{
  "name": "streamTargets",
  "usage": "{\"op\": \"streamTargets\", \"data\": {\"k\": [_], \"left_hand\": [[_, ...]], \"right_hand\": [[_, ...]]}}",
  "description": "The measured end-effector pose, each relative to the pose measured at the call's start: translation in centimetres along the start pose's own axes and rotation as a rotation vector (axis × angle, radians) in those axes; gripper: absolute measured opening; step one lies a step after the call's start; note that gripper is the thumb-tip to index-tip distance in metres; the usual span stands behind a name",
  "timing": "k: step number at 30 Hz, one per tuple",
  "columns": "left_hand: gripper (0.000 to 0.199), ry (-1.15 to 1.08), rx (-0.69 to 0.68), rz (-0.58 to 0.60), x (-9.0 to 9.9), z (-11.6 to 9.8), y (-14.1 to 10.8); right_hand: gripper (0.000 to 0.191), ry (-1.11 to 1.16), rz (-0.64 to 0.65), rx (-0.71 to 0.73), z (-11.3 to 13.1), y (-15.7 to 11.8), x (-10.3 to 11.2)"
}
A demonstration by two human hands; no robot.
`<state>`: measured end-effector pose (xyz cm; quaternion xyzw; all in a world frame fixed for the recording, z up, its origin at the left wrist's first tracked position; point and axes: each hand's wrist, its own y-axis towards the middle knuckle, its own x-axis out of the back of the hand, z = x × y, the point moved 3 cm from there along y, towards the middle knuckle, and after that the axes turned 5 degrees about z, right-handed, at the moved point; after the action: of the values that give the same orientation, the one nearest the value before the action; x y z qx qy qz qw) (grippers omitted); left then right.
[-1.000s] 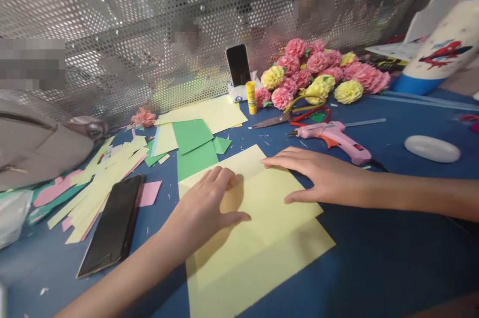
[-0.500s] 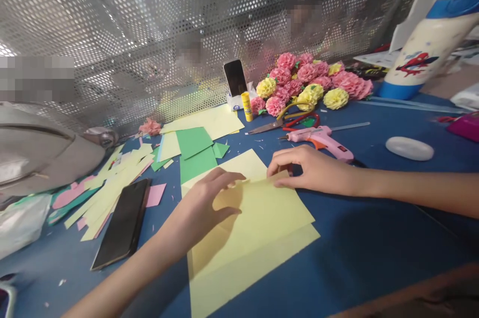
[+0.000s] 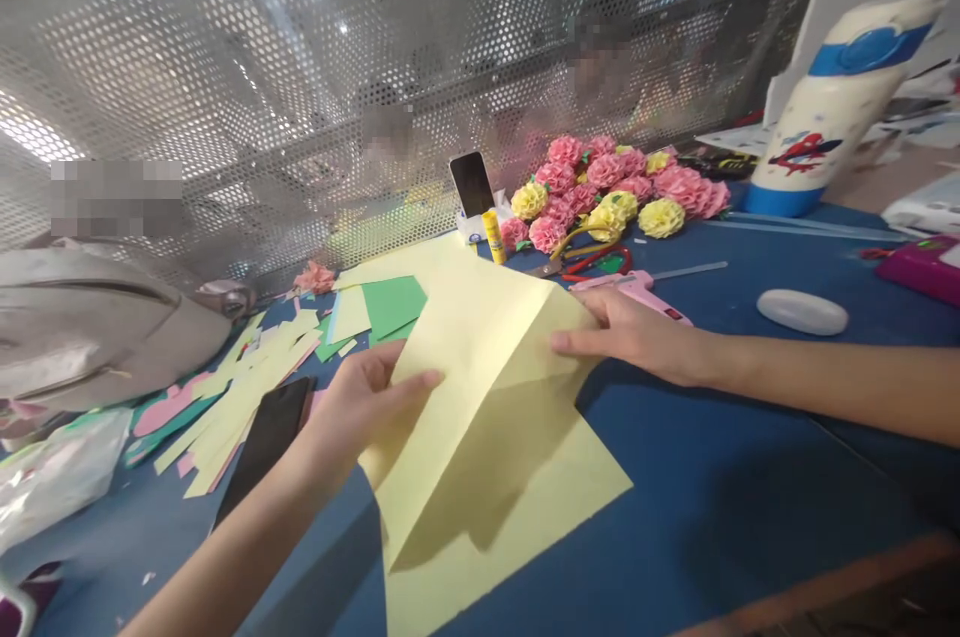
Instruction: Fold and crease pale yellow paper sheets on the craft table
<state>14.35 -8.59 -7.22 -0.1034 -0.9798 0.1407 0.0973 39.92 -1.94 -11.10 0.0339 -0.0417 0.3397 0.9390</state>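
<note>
Between my hands a creased sheet of pale yellow paper [image 3: 465, 357] is lifted and tilted above the table. My left hand [image 3: 367, 392] pinches its left edge, thumb on top and fingers behind. On the right side my right hand [image 3: 619, 332] grips the sheet near its upper corner, thumb on the near face and fingers hidden behind. Under it another yellow sheet [image 3: 517, 537] lies flat, shaded by the raised one. Beyond my right hand is a pink glue gun [image 3: 645, 289], partly covered. Red-handled scissors [image 3: 577, 267] lie behind the paper.
Paper strips [image 3: 262, 377] and a black phone [image 3: 266, 437] lie left, near a grey bag [image 3: 105, 327]. Pink and yellow paper flowers [image 3: 600, 182], a glue stick [image 3: 493, 237] and a propped phone [image 3: 471, 185] stand behind. A bottle [image 3: 832, 117] and white oval object [image 3: 802, 312] are right.
The top yellow sheet has been raised off the lower one and tilted. Both hands have closed on its edges. The view has shifted slightly.
</note>
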Motion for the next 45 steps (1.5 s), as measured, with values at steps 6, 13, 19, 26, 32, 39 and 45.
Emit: {"op": "streamTargets", "data": {"k": [6,13,19,26,32,39,45], "left_hand": [[0.063,-0.151,0.112,0.067,0.2,0.9,-1.4],[0.079,-0.059,0.013,0.022,3.4,2.2,-1.4],[0.067,0.043,0.015,0.068,3.1,3.6,-0.7],[0.041,0.25,-0.029,0.031,2.3,3.6,-0.4],[0.05,0.22,-0.018,-0.056,2.7,3.3,-0.7],[0.038,0.384,-0.151,-0.11,3.8,3.1,-1.0],[0.043,0.997,-0.396,-0.034,1.8,4.3,-1.9]], "right_hand": [[0.045,0.262,0.079,-0.149,0.0,-0.1,-1.0],[0.056,0.246,-0.014,-0.119,0.5,-0.4,-1.2],[0.045,0.33,0.121,0.11,1.6,-0.2,-1.4],[0.062,-0.251,-0.103,0.455,1.0,-0.4,-1.1],[0.027,-0.326,-0.001,0.49,1.8,-0.5,-1.1],[0.037,-0.518,0.05,0.57,1.7,-0.6,-0.8],[0.033,-0.898,0.265,0.802,1.9,-0.6,-0.2]]}}
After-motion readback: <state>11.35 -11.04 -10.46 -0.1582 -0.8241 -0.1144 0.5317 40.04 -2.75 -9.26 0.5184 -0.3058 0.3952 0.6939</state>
